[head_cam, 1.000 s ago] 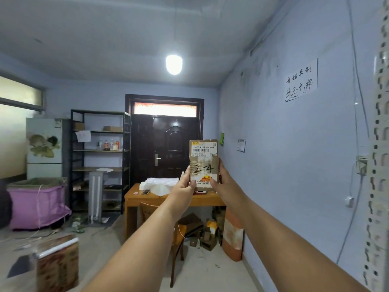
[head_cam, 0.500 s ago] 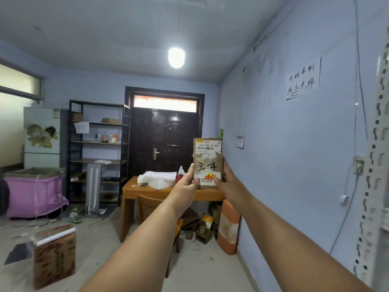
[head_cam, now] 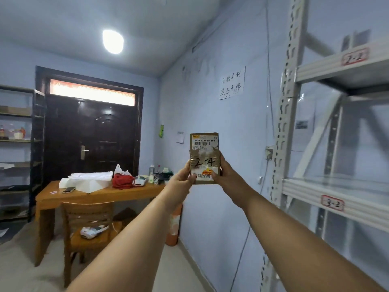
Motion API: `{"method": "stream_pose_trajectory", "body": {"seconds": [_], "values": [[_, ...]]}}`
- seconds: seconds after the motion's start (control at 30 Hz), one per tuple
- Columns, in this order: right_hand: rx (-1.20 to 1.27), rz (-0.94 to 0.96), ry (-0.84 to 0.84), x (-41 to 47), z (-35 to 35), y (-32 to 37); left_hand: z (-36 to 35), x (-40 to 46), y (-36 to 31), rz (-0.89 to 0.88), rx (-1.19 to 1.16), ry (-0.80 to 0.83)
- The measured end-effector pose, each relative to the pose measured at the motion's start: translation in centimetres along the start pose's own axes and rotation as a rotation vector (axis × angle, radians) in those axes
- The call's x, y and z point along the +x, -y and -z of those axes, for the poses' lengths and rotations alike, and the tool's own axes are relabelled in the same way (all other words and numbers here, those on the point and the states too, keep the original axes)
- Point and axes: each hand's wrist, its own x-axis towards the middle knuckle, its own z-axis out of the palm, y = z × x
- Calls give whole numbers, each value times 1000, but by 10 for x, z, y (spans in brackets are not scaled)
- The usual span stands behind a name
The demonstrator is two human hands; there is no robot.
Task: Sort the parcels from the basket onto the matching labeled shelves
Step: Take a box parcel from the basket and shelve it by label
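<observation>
Fingers (head_cam: 214, 175) of both hands pinch one cardboard parcel (head_cam: 204, 158) marked "2-4": left hand (head_cam: 182, 179) on its left edge, right hand (head_cam: 226, 174) on its right, upright at arm's length. Two shelf labels, "2-2" (head_cam: 354, 57) and "3-2" (head_cam: 332, 203), have come into view at right since the earlier frame.

One view only, from the person's head, wide-angle. It faces level across the room toward the door (head_cam: 92, 133) on the far wall, not down at the floor. The rack (head_cam: 294, 127) stands close, to the right of the door, cut by the frame edge. Both forearms reach out from the bottom edge, right of the door.
</observation>
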Motion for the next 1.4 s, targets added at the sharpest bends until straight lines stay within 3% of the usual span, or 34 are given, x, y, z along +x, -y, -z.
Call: {"method": "stream_pose_trajectory", "body": {"seconds": [0.37,0.5,0.83,1.13,1.4], "values": [[-265,-187,-547,-162,81,94,-130,-56,-54,-75,-101,489],[-352,-255,-774,-250,115,145,-202,-111,-96,-115,-195,670],[-625,-478,-1122,-475,151,280,-337,-286,-175,-177,-342,1067],[-641,-409,-1305,-685,159,395,-435,-475,-255,-218,-481,1338],[-719,-474,-1416,-831,190,506,-519,-606,-346,-240,-543,1434]]}}
